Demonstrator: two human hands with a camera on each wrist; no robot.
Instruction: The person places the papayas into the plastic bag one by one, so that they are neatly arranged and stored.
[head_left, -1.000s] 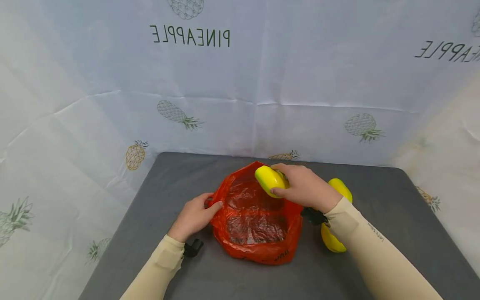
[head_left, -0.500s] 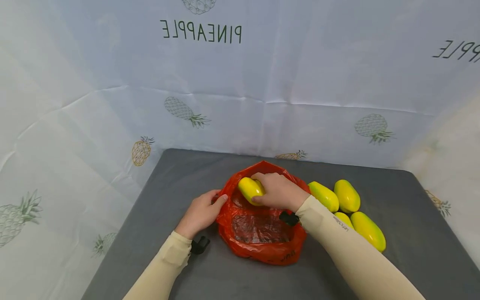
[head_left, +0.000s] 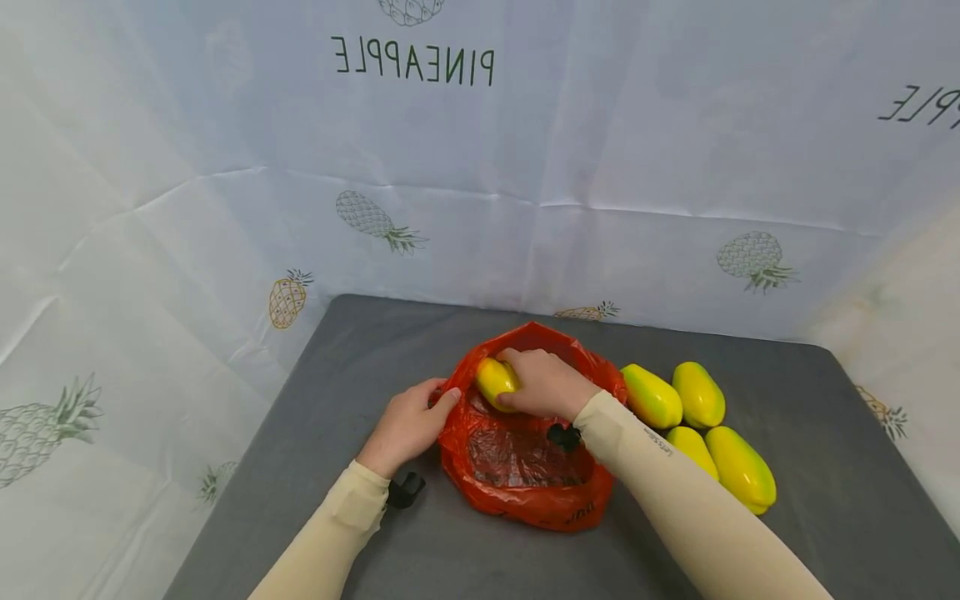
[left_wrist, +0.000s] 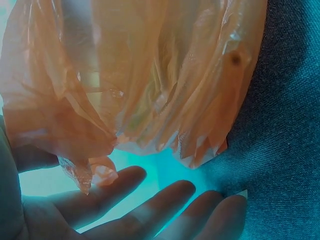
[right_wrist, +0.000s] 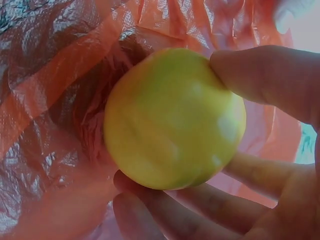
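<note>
A red plastic bag (head_left: 525, 500) lies on the table with its mouth spread. My left hand (head_left: 405, 423) holds the left rim, the thumb hooked over it. In the left wrist view its fingers (left_wrist: 145, 215) extend loosely below the gathered film (left_wrist: 150, 90). Inside the mouth, my right hand (head_left: 546, 385) grips a yellow-green mango (head_left: 495, 383), its far end toward the bag's left wall. The right wrist view shows the mango's rounded end (right_wrist: 175, 120) with the thumb on one side and fingers beneath, bag film around it.
Several more mangoes (head_left: 742, 468) lie grouped on the grey table (head_left: 840, 467) right of the bag, partly behind the right sleeve (head_left: 675, 475). A white pineapple-print cloth (head_left: 615, 150) hangs behind the table and along its sides.
My right hand has carried the mango left and down from above the bag's right rim into its mouth. The left hand keeps its hold. The camera view has shifted slightly.
</note>
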